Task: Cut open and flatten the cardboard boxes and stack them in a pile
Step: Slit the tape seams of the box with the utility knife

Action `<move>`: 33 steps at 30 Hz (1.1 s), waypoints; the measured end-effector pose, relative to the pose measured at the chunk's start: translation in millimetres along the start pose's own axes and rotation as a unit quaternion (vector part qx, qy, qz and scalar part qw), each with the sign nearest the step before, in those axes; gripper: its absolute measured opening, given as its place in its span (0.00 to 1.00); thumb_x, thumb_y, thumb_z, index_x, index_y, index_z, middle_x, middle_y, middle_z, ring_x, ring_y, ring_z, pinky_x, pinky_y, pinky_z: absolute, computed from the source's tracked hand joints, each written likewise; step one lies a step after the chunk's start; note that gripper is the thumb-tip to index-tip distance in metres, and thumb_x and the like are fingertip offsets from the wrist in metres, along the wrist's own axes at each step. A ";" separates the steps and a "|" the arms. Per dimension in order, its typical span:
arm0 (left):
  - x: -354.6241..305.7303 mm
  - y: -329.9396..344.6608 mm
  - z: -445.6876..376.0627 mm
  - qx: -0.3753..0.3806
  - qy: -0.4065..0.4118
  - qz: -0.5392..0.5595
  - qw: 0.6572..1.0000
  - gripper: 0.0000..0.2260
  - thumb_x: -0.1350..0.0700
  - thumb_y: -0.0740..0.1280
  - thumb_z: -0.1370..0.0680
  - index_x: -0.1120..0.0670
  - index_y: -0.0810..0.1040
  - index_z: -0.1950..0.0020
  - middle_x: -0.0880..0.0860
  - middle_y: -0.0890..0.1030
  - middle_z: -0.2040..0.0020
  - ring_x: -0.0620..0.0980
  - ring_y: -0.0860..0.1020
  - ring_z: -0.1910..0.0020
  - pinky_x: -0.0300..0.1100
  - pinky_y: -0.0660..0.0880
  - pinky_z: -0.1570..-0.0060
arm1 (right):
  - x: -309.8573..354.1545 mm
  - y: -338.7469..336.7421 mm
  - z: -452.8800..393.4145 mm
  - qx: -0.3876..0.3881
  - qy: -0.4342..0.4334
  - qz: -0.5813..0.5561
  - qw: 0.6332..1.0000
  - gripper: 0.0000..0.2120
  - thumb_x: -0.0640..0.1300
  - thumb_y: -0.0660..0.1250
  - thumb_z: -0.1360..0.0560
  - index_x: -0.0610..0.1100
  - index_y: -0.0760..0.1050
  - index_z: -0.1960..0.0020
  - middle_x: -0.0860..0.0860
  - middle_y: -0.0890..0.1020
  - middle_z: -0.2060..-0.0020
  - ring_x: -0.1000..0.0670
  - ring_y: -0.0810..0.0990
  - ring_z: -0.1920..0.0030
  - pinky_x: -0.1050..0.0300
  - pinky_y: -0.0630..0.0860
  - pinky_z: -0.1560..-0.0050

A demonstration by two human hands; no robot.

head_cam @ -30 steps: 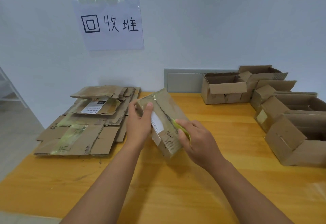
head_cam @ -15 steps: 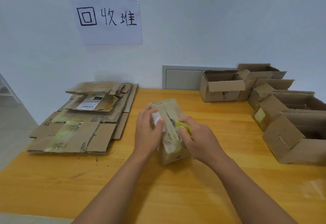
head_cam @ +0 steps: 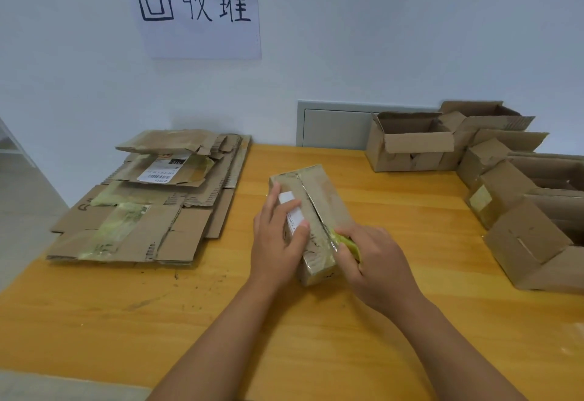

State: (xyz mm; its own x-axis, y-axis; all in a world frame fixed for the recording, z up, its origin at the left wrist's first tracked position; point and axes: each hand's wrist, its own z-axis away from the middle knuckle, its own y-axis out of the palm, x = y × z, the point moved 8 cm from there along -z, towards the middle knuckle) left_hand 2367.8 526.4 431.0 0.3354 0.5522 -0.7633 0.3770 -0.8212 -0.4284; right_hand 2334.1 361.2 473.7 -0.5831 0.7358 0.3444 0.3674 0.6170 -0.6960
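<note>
- Left fingers [head_cam: 295, 211] spread flat over white label, pressing down on small taped box [head_cam: 311, 211]; left hand [head_cam: 278, 236] pins rather than grips.
- Right fingers curled tight round yellow-green cutter [head_cam: 349, 244] in right hand [head_cam: 376, 261]; blade itself hidden, looks set at near end of top seam.
- Box lying on wooden table [head_cam: 410, 321], mid-table, between flattened pile [head_cam: 142, 211] on left and open boxes [head_cam: 410, 144] on right.
- Probably light and empty; corrugated walls stiff along edges, prone to denting mid-panel.
- Glossy tape wrap likely slippery, so press on label or bare card.
- Best hold: palm on top panel beside seam, fingers clear of cut line.
- Risk: box skidding under blade pull.
</note>
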 end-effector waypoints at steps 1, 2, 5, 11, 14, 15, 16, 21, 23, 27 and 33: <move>-0.4 -0.5 0.2 -0.004 0.001 -0.004 1.000 0.20 0.39 0.59 0.24 0.43 0.74 0.35 0.38 0.57 0.22 0.45 0.57 0.27 0.38 0.57 0.36 | -0.4 -3.8 3.1 -0.008 -0.004 -0.001 1.000 0.15 0.47 0.59 0.27 0.40 0.81 0.51 0.49 0.84 0.60 0.50 0.72 0.58 0.58 0.66 0.56; -1.6 -1.2 0.5 -0.011 0.005 -0.005 1.000 0.20 0.40 0.59 0.24 0.43 0.74 0.35 0.38 0.59 0.23 0.46 0.57 0.27 0.39 0.57 0.35 | -0.6 -8.3 5.8 -0.019 -0.007 -0.005 1.000 0.15 0.46 0.60 0.27 0.40 0.81 0.52 0.48 0.84 0.61 0.50 0.72 0.59 0.58 0.66 0.56; -7.8 -5.0 1.8 -0.045 0.039 -0.008 0.998 0.16 0.44 0.62 0.23 0.47 0.78 0.38 0.39 0.70 0.30 0.47 0.61 0.28 0.39 0.60 0.32 | 5.1 -25.4 6.4 -0.084 -0.020 -0.041 0.995 0.15 0.44 0.60 0.28 0.37 0.82 0.53 0.46 0.85 0.61 0.51 0.74 0.59 0.55 0.70 0.56; -13.8 -6.3 5.7 -0.038 0.064 -0.031 0.997 0.14 0.45 0.62 0.23 0.50 0.79 0.43 0.41 0.74 0.34 0.49 0.65 0.29 0.48 0.64 0.31 | 7.3 -6.3 -12.8 -0.050 0.012 -0.045 0.998 0.17 0.47 0.59 0.24 0.38 0.81 0.45 0.45 0.85 0.56 0.44 0.81 0.57 0.49 0.78 0.56; -15.3 -0.4 13.2 -0.008 0.074 -0.052 0.996 0.17 0.45 0.61 0.23 0.50 0.76 0.38 0.41 0.68 0.30 0.48 0.61 0.26 0.48 0.61 0.30 | 1.0 4.2 -6.6 -0.019 0.027 -0.024 0.999 0.18 0.49 0.58 0.24 0.39 0.81 0.44 0.45 0.84 0.58 0.41 0.82 0.60 0.49 0.79 0.60; -14.5 0.6 14.0 -0.002 0.068 -0.049 0.996 0.18 0.45 0.61 0.24 0.50 0.75 0.37 0.40 0.67 0.29 0.48 0.60 0.26 0.48 0.61 0.30 | 0.5 2.2 -2.9 -0.024 0.024 -0.016 0.999 0.18 0.49 0.58 0.24 0.39 0.81 0.46 0.45 0.84 0.58 0.42 0.82 0.60 0.51 0.78 0.61; -13.4 1.2 14.7 0.001 0.060 -0.045 0.997 0.18 0.44 0.61 0.24 0.50 0.74 0.37 0.40 0.66 0.28 0.47 0.60 0.25 0.48 0.61 0.30 | 0.7 -0.8 1.6 -0.031 0.020 -0.005 0.999 0.18 0.48 0.58 0.25 0.40 0.81 0.47 0.46 0.84 0.59 0.42 0.81 0.61 0.52 0.76 0.61; -12.4 2.9 15.7 0.000 0.034 -0.017 0.999 0.18 0.45 0.61 0.25 0.50 0.74 0.37 0.39 0.66 0.28 0.48 0.60 0.26 0.52 0.63 0.29 | 1.1 -13.3 24.0 -0.039 0.003 0.021 0.999 0.16 0.47 0.59 0.26 0.40 0.81 0.48 0.46 0.84 0.60 0.45 0.79 0.59 0.52 0.75 0.59; -11.6 2.8 16.0 -0.003 0.032 -0.019 0.999 0.18 0.46 0.61 0.25 0.50 0.74 0.37 0.39 0.66 0.29 0.48 0.61 0.26 0.53 0.63 0.30 | 0.4 -16.0 32.8 -0.036 -0.004 0.018 0.999 0.15 0.46 0.60 0.26 0.40 0.81 0.48 0.45 0.83 0.61 0.44 0.79 0.60 0.50 0.73 0.58; -10.2 2.8 16.5 -0.005 0.030 -0.019 0.999 0.16 0.47 0.62 0.24 0.49 0.73 0.37 0.38 0.65 0.29 0.46 0.61 0.28 0.49 0.63 0.31 | 3.1 -24.3 54.5 -0.045 -0.028 0.013 0.998 0.15 0.44 0.61 0.25 0.38 0.81 0.46 0.46 0.84 0.58 0.49 0.75 0.58 0.56 0.71 0.56; -9.2 5.4 19.5 -0.003 0.019 -0.030 0.999 0.14 0.47 0.60 0.23 0.46 0.73 0.37 0.40 0.65 0.27 0.46 0.61 0.29 0.42 0.59 0.36 | -0.9 -39.6 81.5 -0.085 -0.023 -0.005 0.996 0.15 0.44 0.61 0.24 0.36 0.81 0.45 0.46 0.81 0.62 0.50 0.74 0.61 0.53 0.73 0.59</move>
State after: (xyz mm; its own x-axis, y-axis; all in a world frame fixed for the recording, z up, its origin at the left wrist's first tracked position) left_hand 2350.0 514.1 426.2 0.3451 0.6057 -0.7170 0.4022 -0.7856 -0.4701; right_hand 2261.0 313.4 449.6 -0.6184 0.7182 0.3192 0.4770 0.6657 -0.5738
